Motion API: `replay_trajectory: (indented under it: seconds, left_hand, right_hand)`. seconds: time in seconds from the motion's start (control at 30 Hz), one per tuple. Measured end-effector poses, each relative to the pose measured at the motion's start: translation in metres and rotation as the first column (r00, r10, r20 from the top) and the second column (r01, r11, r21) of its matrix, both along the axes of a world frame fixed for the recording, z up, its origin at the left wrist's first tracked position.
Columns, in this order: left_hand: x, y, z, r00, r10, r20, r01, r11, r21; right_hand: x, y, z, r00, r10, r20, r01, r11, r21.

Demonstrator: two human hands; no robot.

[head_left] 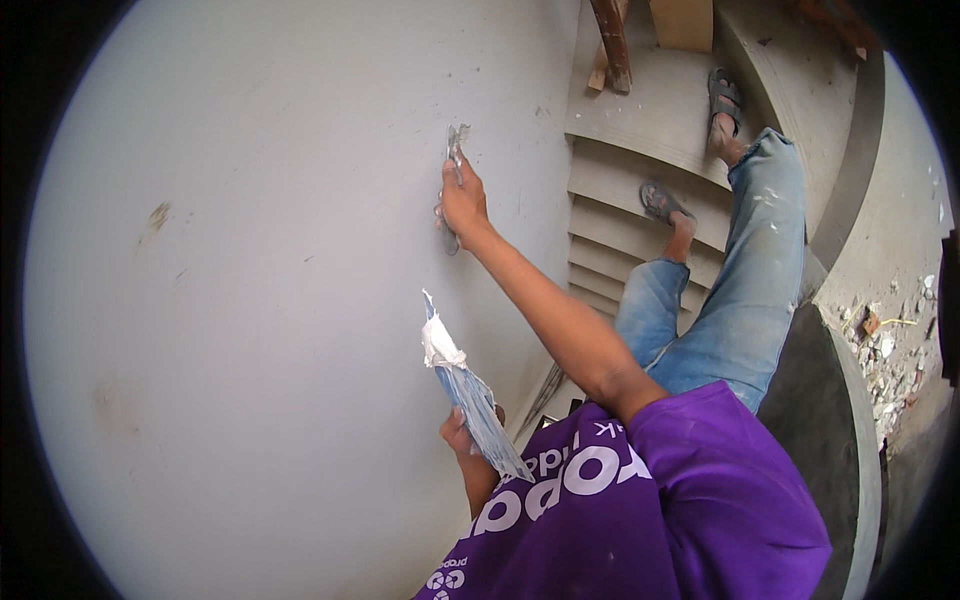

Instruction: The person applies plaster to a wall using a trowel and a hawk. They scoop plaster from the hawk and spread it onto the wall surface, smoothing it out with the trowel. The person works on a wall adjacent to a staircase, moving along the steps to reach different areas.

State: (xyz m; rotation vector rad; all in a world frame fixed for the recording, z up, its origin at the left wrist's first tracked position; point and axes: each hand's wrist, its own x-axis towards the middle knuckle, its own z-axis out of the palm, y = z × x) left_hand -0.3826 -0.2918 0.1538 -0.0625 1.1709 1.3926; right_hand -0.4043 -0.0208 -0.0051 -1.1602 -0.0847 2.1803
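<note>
My right hand (463, 203) reaches across to the grey wall (250, 300), its fingers wrapped round a flat trowel (456, 143). The trowel is seen nearly edge-on against the wall, and pale filler smears its far end. Lower down, my left hand (459, 432) grips a flat, blue-grey plate (475, 405) streaked with white. A lump of white filler (440, 343) sits near the plate's far end. Some of the left fingers are hidden behind the plate, and the plate stands tilted between the wall and my shirt.
Concrete stairs (640, 232) curve beside the wall, with my sandalled feet (662, 203) on different steps. Wooden pieces (612, 45) stand on the upper landing. A low curved wall (815, 420) lies to the right, with rubble (885, 345) beyond. Dark scuffs (157, 218) mark the wall.
</note>
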Motion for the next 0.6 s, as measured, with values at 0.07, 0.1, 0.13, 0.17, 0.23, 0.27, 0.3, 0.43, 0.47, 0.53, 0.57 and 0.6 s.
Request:
replay_trajectory:
  seconds: [0.07,0.1,0.13,0.17,0.23,0.27,0.3,0.43,0.47,0.53,0.57,0.6]
  left_hand:
    - [0.011,-0.019,0.001,0.996,0.041,-0.080,-0.044,0.998,-0.039]
    - [0.019,-0.029,0.002,0.991,0.064,-0.121,-0.071,0.996,-0.055]
    - [0.028,-0.040,0.004,0.978,0.113,-0.174,-0.132,0.986,-0.098]
    - [0.037,-0.034,0.009,0.963,0.142,-0.227,-0.177,0.974,-0.139]
    - [0.048,-0.034,0.015,0.953,0.129,-0.274,-0.174,0.974,-0.148]
    - [0.048,-0.037,0.016,0.960,0.085,-0.268,-0.121,0.986,-0.119]
    - [0.049,-0.039,0.018,0.960,0.069,-0.272,-0.102,0.989,-0.110]
    - [0.074,-0.042,0.021,0.927,0.188,-0.323,-0.235,0.965,-0.113]
    - [0.087,-0.033,0.028,0.911,0.236,-0.340,-0.292,0.948,-0.125]
    - [0.094,-0.025,0.037,0.900,0.257,-0.352,-0.324,0.935,-0.146]
    - [0.091,-0.027,0.037,0.904,0.254,-0.344,-0.320,0.935,-0.152]
    - [0.088,-0.029,0.038,0.907,0.251,-0.337,-0.318,0.935,-0.160]
  right_hand:
    - [0.006,0.000,0.003,0.994,-0.015,-0.105,0.011,0.999,-0.034]
    - [0.009,-0.001,0.005,0.987,-0.020,-0.157,0.012,0.999,-0.051]
    - [0.010,-0.002,0.009,0.986,-0.037,-0.161,0.024,0.996,-0.083]
    - [0.010,0.005,0.014,0.984,-0.072,-0.164,0.053,0.992,-0.117]
    - [0.011,0.030,0.009,0.958,-0.182,-0.221,0.130,0.964,-0.230]
    - [0.014,0.055,-0.002,0.927,-0.261,-0.269,0.173,0.934,-0.311]
    - [0.016,0.064,-0.011,0.888,-0.341,-0.308,0.207,0.895,-0.394]
    - [0.048,0.028,-0.031,0.861,-0.363,-0.356,0.229,0.902,-0.366]
    - [0.054,0.004,-0.031,0.864,-0.371,-0.339,0.243,0.899,-0.365]
    - [0.065,-0.024,-0.036,0.926,-0.227,-0.300,0.127,0.939,-0.320]
    - [0.067,-0.035,-0.032,0.950,-0.138,-0.280,0.070,0.968,-0.241]
    - [0.066,-0.045,-0.029,0.966,-0.049,-0.252,0.007,0.986,-0.166]
